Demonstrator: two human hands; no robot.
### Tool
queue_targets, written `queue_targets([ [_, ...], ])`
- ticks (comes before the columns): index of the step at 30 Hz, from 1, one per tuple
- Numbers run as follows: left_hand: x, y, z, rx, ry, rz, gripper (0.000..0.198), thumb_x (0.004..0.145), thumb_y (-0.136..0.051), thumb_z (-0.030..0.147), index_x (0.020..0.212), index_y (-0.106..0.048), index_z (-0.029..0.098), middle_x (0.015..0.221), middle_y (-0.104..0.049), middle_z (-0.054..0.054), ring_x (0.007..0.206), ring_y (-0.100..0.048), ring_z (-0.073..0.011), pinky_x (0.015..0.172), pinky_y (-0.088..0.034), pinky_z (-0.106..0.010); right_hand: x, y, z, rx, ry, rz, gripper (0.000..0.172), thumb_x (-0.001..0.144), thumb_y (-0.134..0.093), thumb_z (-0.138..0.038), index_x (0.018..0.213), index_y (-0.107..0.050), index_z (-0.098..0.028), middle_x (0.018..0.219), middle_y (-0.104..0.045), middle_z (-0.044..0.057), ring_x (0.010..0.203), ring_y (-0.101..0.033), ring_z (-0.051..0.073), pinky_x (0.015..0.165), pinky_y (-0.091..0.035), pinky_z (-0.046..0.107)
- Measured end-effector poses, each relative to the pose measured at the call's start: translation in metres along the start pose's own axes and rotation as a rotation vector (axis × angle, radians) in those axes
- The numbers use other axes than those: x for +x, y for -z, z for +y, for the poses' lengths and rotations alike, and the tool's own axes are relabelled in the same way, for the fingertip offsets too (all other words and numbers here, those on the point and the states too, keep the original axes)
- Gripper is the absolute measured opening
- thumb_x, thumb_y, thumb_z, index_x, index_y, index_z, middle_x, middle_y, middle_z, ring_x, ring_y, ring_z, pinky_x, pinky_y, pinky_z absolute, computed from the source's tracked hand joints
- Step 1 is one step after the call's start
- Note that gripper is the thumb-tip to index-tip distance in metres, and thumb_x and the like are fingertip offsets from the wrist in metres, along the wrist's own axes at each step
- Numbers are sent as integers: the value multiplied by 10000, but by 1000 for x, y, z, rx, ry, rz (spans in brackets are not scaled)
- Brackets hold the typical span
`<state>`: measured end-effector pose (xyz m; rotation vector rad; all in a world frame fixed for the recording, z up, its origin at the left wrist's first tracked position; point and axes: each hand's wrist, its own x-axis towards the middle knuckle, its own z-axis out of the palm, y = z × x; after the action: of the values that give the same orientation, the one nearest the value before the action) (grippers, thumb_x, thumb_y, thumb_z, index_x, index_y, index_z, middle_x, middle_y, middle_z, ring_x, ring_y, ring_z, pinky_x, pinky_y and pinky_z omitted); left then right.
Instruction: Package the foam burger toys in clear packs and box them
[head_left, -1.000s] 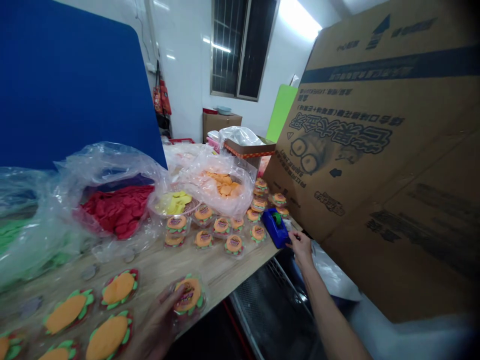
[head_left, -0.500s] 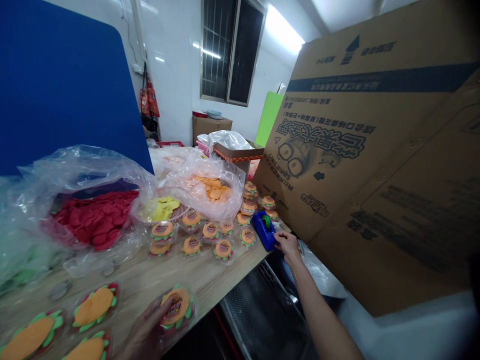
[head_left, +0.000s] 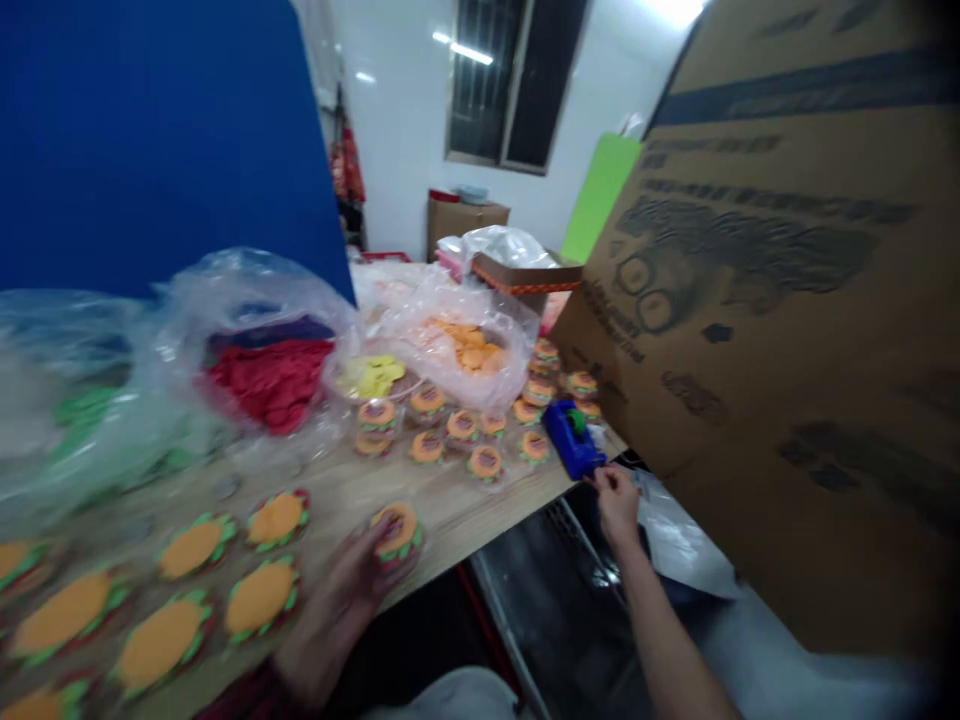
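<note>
My left hand is closed around a burger-shaped candy in a clear plastic pack, printed label upward, near the table's front edge. Farther off to the right, my right hand pinches the tape at the front end of a blue tape dispenser; the clear strip itself is hard to make out. A green roll sits in the dispenser. Labelled burger packs stand in a group left of it, some stacked. Several burgers without labels lie in rows at the lower left.
Plastic bags hold red pieces and orange pieces, with yellow pieces in a basket between them. A large cardboard sheet rises on the right, a blue panel on the left. A lidless carton stands behind.
The view has swung left and down, showing more unlabelled burgers. My left hand still holds its pack, and my right hand stays pinched at the dispenser's front end.
</note>
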<state>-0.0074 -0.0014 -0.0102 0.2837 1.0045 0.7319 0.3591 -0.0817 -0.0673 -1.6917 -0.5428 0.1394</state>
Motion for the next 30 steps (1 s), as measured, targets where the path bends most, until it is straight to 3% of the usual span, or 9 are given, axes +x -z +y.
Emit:
queue_targets([
  [3, -2, -2, 0, -120, -91, -44, 172, 682, -712, 148, 819, -609, 136, 803, -659, -24, 720, -644, -174, 705, -545, -353, -13, -11, 3, -7, -48, 58, 267, 561, -642, -430, 527, -511, -199, 654, -481, 19, 759, -479, 213, 753, -439, 409],
  [6, 0, 0, 1, -155, -172, -46, 216, 666, -737, 188, 839, -615, 145, 833, -650, -29, 736, -634, -172, 695, -541, -351, -55, -37, -11, 61, -99, -26, 289, 596, -622, -465, 617, -537, -189, 648, -490, -7, 619, -474, 157, 619, -451, 340],
  [8, 2, 0, 1, -175, -213, -39, 240, 652, -748, 199, 844, -612, 149, 853, -648, -36, 756, -633, -177, 692, -537, -344, -101, -59, -35, 133, -152, -262, 289, 588, -675, -443, 645, -581, -176, 619, -523, -8, 552, -484, 140, 533, -437, 288],
  [10, 4, 1, 1, -194, -250, -42, 249, 646, -750, 201, 843, -609, 147, 853, -649, -38, 761, -632, -175, 684, -528, -321, -147, -82, -65, 286, -263, -719, 248, 651, -683, -404, 657, -597, -172, 614, -532, -6, 560, -482, 130, 531, -413, 255],
  [11, 4, 1, 1, -198, -272, -47, 250, 644, -750, 202, 841, -608, 144, 844, -651, -37, 758, -631, -170, 677, -520, -302, -167, -92, -79, 342, -310, -858, 250, 686, -669, -400, 630, -581, -173, 585, -516, -15, 539, -463, 118, 515, -392, 240],
  [13, 4, 2, 1, -203, -326, -54, 251, 643, -749, 209, 839, -610, 137, 821, -655, -33, 741, -628, -155, 660, -500, -263, -197, -110, -101, 422, -380, -995, 262, 710, -660, -396, 612, -564, -173, 552, -490, -29, 506, -423, 102, 487, -359, 224],
  [22, -3, 8, 8, -195, -462, -18, 289, 590, -770, 222, 812, -614, 123, 767, -656, -20, 673, -606, -128, 629, -451, -235, -227, -147, -106, 394, -368, -945, 275, 676, -667, -400, 569, -551, -174, 500, -480, -42, 491, -406, 105, 478, -331, 221],
  [27, -3, 12, 13, -221, -478, -11, 264, 616, -754, 213, 815, -603, 128, 798, -657, -22, 719, -609, -125, 693, -464, -251, -226, -142, -102, 404, -417, -796, 256, 656, -694, -414, 725, -591, -191, 569, -496, -48, 478, -401, 101, 437, -319, 215],
  [30, -2, 13, 13, -229, -508, -20, 271, 622, -754, 227, 829, -605, 135, 825, -658, -26, 754, -610, -132, 731, -468, -267, -223, -135, -101, 377, -349, -715, 259, 675, -685, -413, 623, -587, -178, 512, -433, -52, 466, -348, 91, 434, -287, 216],
])
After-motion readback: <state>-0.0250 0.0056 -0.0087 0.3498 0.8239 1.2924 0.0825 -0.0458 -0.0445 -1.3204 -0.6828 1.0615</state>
